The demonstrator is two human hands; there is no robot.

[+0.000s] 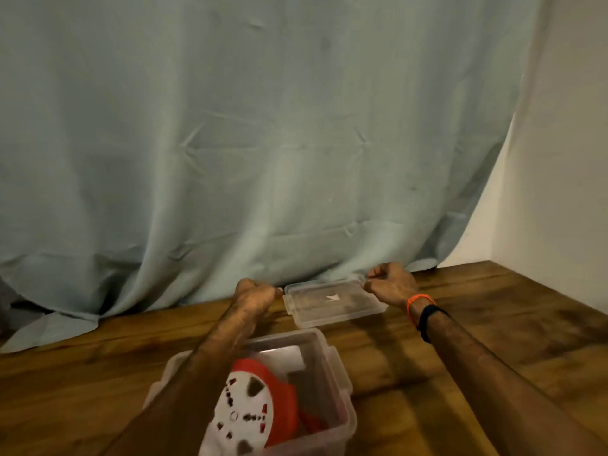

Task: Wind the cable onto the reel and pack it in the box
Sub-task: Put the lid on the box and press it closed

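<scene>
Far left: pale blue-grey curtain, hanging in folds, hem spilling onto the wooden desk and bunching at the left edge.

Low and centre-left: clear plastic box, lidless, standing on the desk near the bottom edge of the view. Inside, tilted against the left wall: white reel with perforated face, red cable wound round it in a thick band. More red showing at the bottom of the box just right of the reel, too blurred to tell what. Left forearm crossing above the near-left corner of the box, hiding that part of the rim.

Centre, beyond the box: left hand, fingers curled, grip pinching the left short edge of the clear lid. Fingertips themselves hidden behind the knuckles. Lid lying flat or nearly so on the desk, just in front of the curtain hem, well apart from the box, with a small white mark near its middle.

Right of the lid: right hand, fingers curled, grip pinching the lid's right short edge near the far corner. On that wrist, an orange band and beside it a black band.

Far right: plain white wall, meeting the desk at the corner.
</scene>
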